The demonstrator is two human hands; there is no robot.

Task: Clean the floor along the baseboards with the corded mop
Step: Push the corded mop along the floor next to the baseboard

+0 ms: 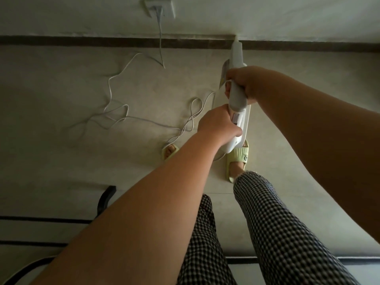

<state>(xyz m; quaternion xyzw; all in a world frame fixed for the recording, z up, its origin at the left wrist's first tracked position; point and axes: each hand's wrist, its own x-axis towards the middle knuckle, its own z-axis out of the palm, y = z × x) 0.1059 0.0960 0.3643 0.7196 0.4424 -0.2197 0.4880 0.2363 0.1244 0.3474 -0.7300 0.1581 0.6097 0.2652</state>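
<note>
both hands wrap the white mop (236, 95) mid-frame: right hand (246, 83) higher, left hand (218, 124) lower. its tip touches the dark baseboard (123, 41) up top; cord (115, 112) loops left.

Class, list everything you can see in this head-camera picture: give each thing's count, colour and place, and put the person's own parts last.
corded mop: one, white, upright at centre, its far end at the baseboard.
power cord: one, white, looped loosely on the floor, running from the mop to the wall socket.
wall socket: one, white, on the wall at upper left, plug in it.
baseboard: one, dark brown, along the foot of the wall.
floor: pale beige tiles.
slippers: two, pale green, on the feet below the mop.
trousers: black-and-white check, bottom centre.
left hand: holds the mop's lower grip.
right hand: holds the mop's upper grip.
</note>
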